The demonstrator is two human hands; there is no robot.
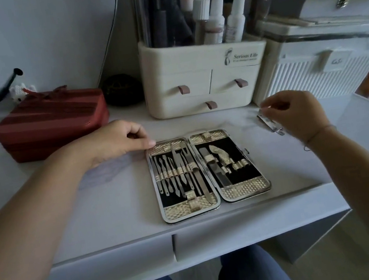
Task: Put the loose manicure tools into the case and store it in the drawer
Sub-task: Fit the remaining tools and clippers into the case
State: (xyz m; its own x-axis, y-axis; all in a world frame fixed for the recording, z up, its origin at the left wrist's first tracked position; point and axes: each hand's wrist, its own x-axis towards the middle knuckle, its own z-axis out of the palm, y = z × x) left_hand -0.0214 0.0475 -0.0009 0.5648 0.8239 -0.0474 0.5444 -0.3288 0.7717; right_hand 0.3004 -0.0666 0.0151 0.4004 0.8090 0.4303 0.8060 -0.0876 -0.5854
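Note:
An open gold-trimmed manicure case [208, 172] lies flat on the white desk [115, 199], with several metal tools strapped into both black halves. My left hand [116, 141] rests on the desk with curled fingers, its fingertips touching the case's upper left corner. My right hand [295, 112] hovers right of the case, fingers bent over a loose metal nail clipper [270, 123] that lies on the desk. Whether the fingers pinch the clipper is unclear. Two closed desk drawers [241, 232] sit under the front edge.
A cream cosmetics organiser [206, 83] with three small drawers and bottles stands behind the case. A red striped pouch [52, 122] lies at the left. A white ribbed box [318, 72] stands at the right. My knees in jeans [248, 275] are under the desk.

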